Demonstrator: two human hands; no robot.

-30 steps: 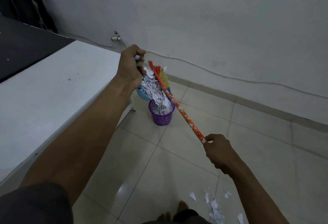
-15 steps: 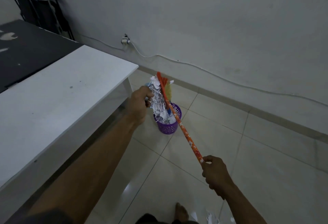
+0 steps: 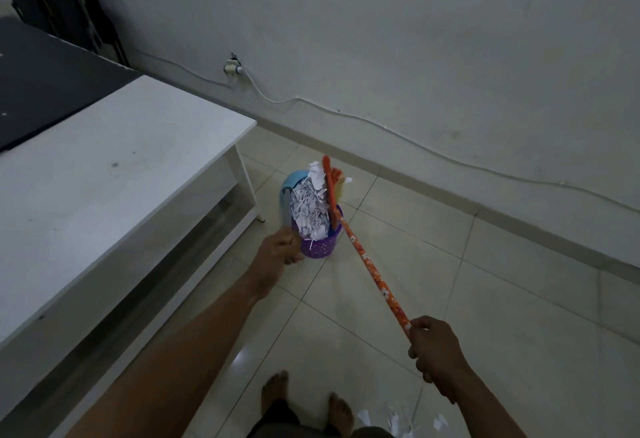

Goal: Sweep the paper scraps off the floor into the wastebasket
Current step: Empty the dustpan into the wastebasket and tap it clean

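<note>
While the left hand [image 3: 281,248] curls round what looks like the handle of the dustpan [image 3: 288,191] (blurred, hard to confirm), that light-blue dustpan stands tipped up on end over the purple wastebasket [image 3: 320,248]. White paper scraps [image 3: 311,210] are piled from the dustpan down into the wastebasket, heaped above its rim. Right hand [image 3: 437,356] is clamped on the near end of the broom [image 3: 370,266], orange flower-print stick running diagonally far-left. Its orange and yellow head presses against the right side of the scrap pile, at the wastebasket's far right edge. Hands well apart, one on each tool. Wastebasket sits on the tiled floor [image 3: 467,281], just right of the white desk [image 3: 121,160] and near its leg. Some loose scraps [image 3: 398,418] lie on the floor at the near edge, just right of two bare feet [image 3: 273,389]. Black surface [image 3: 41,84] sits left of the desk. White cable [image 3: 346,118] runs along the far wall from a socket [image 3: 232,67].
</note>
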